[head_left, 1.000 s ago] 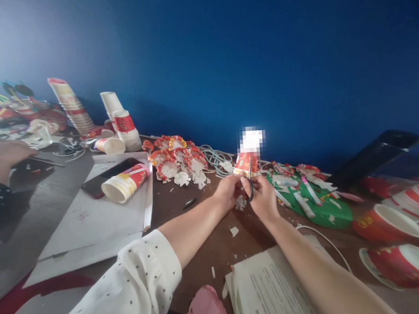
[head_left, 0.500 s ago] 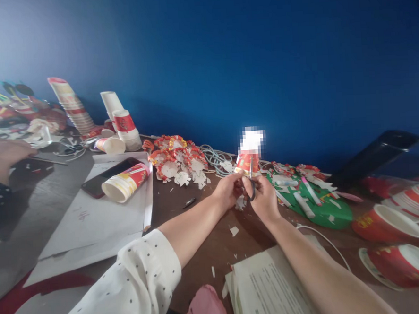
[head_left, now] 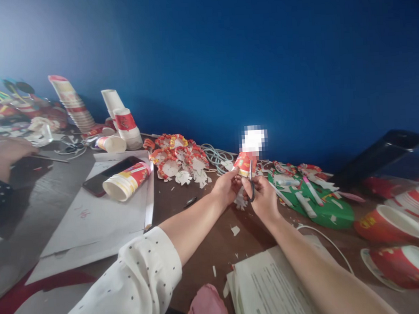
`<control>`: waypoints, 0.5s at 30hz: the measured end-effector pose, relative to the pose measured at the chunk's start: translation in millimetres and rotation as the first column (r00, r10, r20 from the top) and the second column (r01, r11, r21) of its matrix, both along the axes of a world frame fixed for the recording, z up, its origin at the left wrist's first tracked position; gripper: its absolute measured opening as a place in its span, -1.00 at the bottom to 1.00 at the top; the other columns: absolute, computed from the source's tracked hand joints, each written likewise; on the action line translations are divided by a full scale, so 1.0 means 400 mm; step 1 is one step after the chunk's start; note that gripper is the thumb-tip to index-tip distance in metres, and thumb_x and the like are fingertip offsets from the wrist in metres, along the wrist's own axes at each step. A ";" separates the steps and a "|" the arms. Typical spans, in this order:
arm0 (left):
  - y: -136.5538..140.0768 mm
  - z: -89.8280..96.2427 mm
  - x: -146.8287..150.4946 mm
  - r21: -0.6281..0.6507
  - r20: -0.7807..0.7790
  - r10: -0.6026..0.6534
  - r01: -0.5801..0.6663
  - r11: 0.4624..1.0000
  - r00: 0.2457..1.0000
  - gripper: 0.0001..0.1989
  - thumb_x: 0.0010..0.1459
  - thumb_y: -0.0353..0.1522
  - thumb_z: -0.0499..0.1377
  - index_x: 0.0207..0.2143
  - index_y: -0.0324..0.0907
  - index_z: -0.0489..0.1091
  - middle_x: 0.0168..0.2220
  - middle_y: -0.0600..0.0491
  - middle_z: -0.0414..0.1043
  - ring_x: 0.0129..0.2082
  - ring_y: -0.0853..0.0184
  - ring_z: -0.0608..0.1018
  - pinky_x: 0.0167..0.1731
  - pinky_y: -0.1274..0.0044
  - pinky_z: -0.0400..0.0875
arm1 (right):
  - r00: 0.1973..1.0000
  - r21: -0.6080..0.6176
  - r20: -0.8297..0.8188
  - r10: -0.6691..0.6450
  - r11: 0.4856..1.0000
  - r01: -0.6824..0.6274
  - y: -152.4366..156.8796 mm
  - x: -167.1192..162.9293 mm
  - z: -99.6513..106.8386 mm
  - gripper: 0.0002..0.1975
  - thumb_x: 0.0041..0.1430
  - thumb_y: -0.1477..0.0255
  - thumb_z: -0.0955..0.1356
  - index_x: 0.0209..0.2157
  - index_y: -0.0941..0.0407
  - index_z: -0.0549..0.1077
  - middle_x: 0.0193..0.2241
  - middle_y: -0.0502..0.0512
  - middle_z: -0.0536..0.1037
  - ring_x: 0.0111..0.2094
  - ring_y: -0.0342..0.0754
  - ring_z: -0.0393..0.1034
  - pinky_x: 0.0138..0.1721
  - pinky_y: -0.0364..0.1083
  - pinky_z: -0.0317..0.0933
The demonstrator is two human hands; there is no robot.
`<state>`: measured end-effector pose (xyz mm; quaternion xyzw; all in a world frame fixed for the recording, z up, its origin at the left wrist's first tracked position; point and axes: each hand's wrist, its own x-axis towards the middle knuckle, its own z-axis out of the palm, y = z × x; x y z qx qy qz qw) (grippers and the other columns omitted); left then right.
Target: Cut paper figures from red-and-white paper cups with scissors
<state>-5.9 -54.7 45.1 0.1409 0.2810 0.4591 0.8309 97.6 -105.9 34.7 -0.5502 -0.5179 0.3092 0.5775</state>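
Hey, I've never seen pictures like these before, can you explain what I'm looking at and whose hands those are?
There's no machine here. A camera worn on a person's head looks forward and down, so the two bare hands in the middle are the wearer's own. The left hand holds a red paper cup, partly hidden by a pixelated patch; the right hand holds scissors up against it.

On the brown table lie a pile of red-and-white paper cutouts, a green sheet with markers and scraps on it, and more paper cups. The hand at the far left belongs to someone else.
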 end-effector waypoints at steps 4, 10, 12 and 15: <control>-0.001 0.000 -0.001 0.024 -0.010 -0.034 0.035 0.999 0.999 -0.68 0.23 -0.29 0.12 -0.56 -0.23 0.26 -0.67 0.09 0.30 -0.72 0.46 0.35 -0.65 0.60 0.24 | 0.999 -0.012 -0.048 -0.002 1.000 0.002 -0.002 -0.010 0.008 -0.50 -0.10 0.02 0.48 -0.33 0.13 0.40 -0.51 0.06 0.56 -0.63 -0.13 0.34 -0.60 -0.12 0.27; -0.005 0.002 0.000 0.041 0.000 -0.058 0.058 0.997 0.998 -0.70 0.21 -0.27 0.15 -0.54 -0.22 0.27 -0.68 0.11 0.28 -0.74 0.45 0.33 -0.67 0.58 0.23 | 0.999 -0.048 -0.024 -0.038 0.998 0.037 -0.012 -0.025 0.034 -0.55 -0.05 0.01 0.45 -0.38 0.11 0.39 -0.64 -0.02 0.48 -0.66 -0.12 0.33 -0.63 -0.13 0.23; -0.006 0.003 0.000 0.042 -0.002 -0.061 0.061 0.997 0.998 -0.70 0.23 -0.29 0.12 -0.54 -0.22 0.26 -0.68 0.11 0.29 -0.73 0.44 0.34 -0.66 0.58 0.23 | 0.999 -0.061 -0.025 -0.038 0.997 0.036 -0.015 -0.028 0.041 -0.57 -0.02 0.02 0.43 -0.39 0.11 0.39 -0.66 -0.03 0.46 -0.66 -0.13 0.32 -0.63 -0.13 0.22; -0.005 0.003 0.001 0.031 -0.022 -0.024 0.025 0.999 0.999 -0.70 0.26 -0.33 0.07 -0.54 -0.22 0.27 -0.68 0.10 0.28 -0.72 0.44 0.34 -0.65 0.57 0.25 | 0.999 -0.076 -0.048 -0.020 0.997 0.017 -0.016 -0.027 0.043 -0.60 0.01 0.04 0.42 -0.41 0.11 0.39 -0.67 -0.05 0.44 -0.66 -0.15 0.31 -0.62 -0.15 0.21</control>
